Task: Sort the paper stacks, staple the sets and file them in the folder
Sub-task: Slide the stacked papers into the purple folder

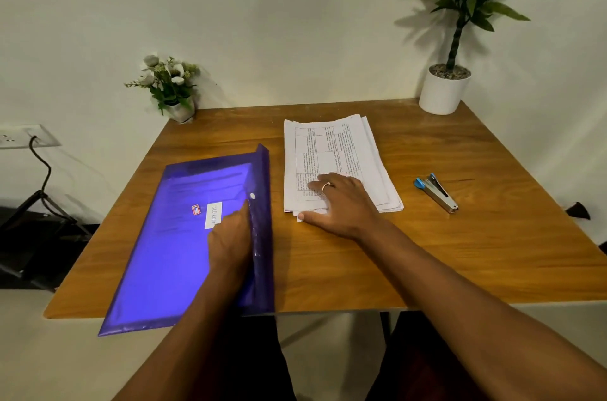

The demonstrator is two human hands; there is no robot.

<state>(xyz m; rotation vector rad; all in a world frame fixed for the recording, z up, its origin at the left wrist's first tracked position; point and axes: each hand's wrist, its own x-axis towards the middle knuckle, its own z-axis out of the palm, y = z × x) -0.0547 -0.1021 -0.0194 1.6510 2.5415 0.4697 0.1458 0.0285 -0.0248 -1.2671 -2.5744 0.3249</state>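
Observation:
A translucent blue-purple folder (177, 249) lies on the left of the wooden table (427, 256), its near end hanging over the front edge. Its flap (262, 230) along the right side stands raised. My left hand (230, 243) rests on the folder beside the flap, its fingers reaching under the flap's edge. A stack of printed paper sheets (335, 151) lies in the middle of the table. My right hand (341, 203) lies flat on the stack's near end, fingers spread, thumb at the near corner. A blue and silver stapler (437, 192) lies to the right of the papers.
A small pot of white flowers (170, 88) stands at the table's back left corner. A tall green plant in a white pot (443, 92) stands at the back right. A wall socket with a black cable (39, 167) is on the left, off the table.

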